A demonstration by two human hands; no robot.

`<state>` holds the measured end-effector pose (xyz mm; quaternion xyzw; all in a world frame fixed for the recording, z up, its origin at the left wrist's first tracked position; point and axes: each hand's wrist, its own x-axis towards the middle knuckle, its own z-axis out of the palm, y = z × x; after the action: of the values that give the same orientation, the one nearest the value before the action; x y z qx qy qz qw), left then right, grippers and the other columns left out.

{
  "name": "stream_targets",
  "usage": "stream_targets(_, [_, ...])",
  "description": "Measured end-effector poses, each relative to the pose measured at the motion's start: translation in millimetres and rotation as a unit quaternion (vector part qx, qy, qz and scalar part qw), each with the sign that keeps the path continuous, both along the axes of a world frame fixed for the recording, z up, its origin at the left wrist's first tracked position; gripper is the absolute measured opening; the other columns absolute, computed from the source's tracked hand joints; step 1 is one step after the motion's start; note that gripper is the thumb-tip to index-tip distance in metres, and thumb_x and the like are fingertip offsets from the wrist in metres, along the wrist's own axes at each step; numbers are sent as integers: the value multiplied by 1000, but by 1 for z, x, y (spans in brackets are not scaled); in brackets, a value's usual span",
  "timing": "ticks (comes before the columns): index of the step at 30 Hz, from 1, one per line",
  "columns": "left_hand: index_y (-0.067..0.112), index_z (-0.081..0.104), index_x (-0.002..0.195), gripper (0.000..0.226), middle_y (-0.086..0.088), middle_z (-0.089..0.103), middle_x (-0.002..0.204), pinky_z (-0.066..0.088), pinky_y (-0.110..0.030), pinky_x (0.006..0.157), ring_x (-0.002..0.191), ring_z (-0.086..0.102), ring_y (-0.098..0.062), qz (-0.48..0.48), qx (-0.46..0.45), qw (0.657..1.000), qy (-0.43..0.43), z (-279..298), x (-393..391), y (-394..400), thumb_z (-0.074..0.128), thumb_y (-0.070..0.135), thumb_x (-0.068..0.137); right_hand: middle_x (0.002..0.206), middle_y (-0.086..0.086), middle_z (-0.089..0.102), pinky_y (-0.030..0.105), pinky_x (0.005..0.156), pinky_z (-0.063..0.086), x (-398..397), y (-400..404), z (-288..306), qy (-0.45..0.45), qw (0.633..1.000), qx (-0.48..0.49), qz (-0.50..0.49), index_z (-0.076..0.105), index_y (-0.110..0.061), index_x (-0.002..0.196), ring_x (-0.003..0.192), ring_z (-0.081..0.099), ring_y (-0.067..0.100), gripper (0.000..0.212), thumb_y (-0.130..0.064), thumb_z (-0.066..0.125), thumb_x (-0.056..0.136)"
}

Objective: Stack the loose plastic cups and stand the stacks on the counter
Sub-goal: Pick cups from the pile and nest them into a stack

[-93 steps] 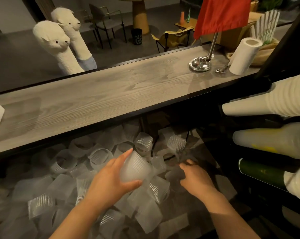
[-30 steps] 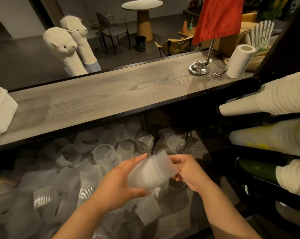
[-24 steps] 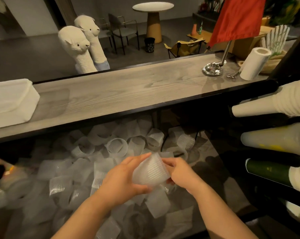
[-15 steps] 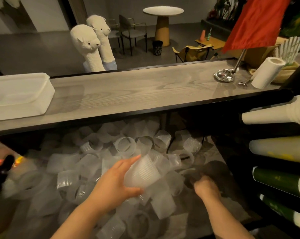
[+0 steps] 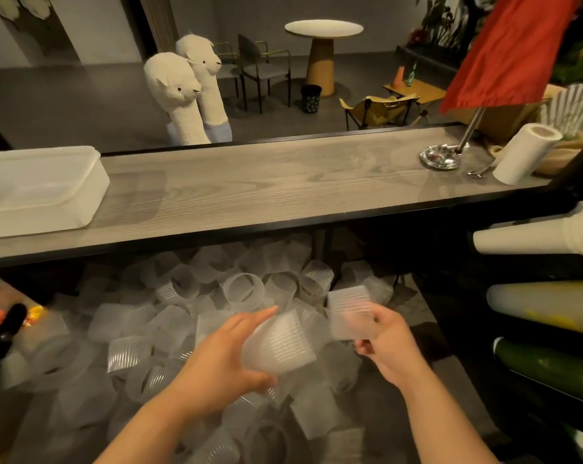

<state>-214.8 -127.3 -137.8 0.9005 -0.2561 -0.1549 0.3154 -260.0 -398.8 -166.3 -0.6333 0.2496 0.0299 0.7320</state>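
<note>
Held stack: a short stack of cups (image 5: 280, 344) lies on its side in my left hand (image 5: 223, 363), mouth toward my right.
Left grip: my fingers and thumb curl round its ribbed wall.
Single cup: just beside the stack, apart from it, held in my right hand (image 5: 388, 343).
Right grip: pinching its lower edge.
Loose cups (image 5: 169, 316): heaped below the counter (image 5: 266, 185).

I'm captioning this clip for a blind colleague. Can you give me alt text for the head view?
Each hand holds a ribbed plastic cup, left hand and right hand, above a pile of loose cups under a wooden counter, which carries no stacks yet.
</note>
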Motion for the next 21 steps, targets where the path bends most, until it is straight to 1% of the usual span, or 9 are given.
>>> stream_targets(2, [76,21,130,97,46,36,130,33,-8,96,120,32,25,-8,-15,1000,5,3,1,-6,85,47,63,83,7,72,19,46,39,4,9,19,-6,994,-23,105,74,-18,105,53,51,8,20,-10,58,95])
stream_targets(4, [75,25,131,96,51,33,128,40,-10,95,118,37,24,-8,-37,999,14,7,3,-11,86,43,64,87,5,75,19,48,41,7,11,26,9,986,-56,155,72,-19,111,55,54,7,22,-13,59,95])
stream_targets(7, [76,30,128,92,53,33,125,49,-10,83,114,42,20,-4,-56,998,21,12,5,-21,88,41,65,82,1,75,19,49,42,16,14,25,22,985,-78,152,73,-19,109,58,57,7,20,-13,63,93])
stream_targets(10, [68,31,134,90,47,37,125,43,-14,86,114,41,19,-10,-52,999,11,10,9,-30,86,46,66,87,-3,75,19,57,52,21,23,22,26,981,-93,170,72,-22,111,68,65,5,22,-13,63,92])
stream_targets(13, [69,29,134,90,46,37,125,41,-15,85,112,40,19,-2,-37,999,15,6,13,-37,85,50,66,97,-9,73,18,63,51,25,17,11,37,973,-118,194,65,-33,120,78,64,3,25,-30,57,97])
stream_targets(15, [70,29,134,90,44,39,125,41,-17,88,113,42,17,7,-36,999,8,6,17,-41,84,54,65,112,-7,70,19,66,49,33,0,-7,25,986,-116,117,61,-37,125,85,62,7,28,-29,54,99])
stream_targets(16, [70,28,134,90,43,40,126,40,-18,90,114,43,14,13,-30,999,-3,6,19,-43,83,56,65,119,-4,67,24,71,53,40,-13,-18,27,993,-111,25,60,-36,127,91,63,11,33,-19,53,99])
stream_targets(19, [68,24,136,92,38,39,131,44,-26,94,115,46,4,39,-5,999,-13,8,26,-46,80,60,64,122,10,59,43,92,53,63,-53,-43,118,967,-34,-222,62,-22,127,104,60,28,36,-5,47,99])
stream_targets(21, [67,25,137,91,36,40,132,45,-28,96,116,46,2,50,2,999,-13,8,29,-46,80,59,65,117,11,56,38,83,54,74,-68,-53,149,959,46,-237,62,-19,125,91,59,26,30,-9,48,100])
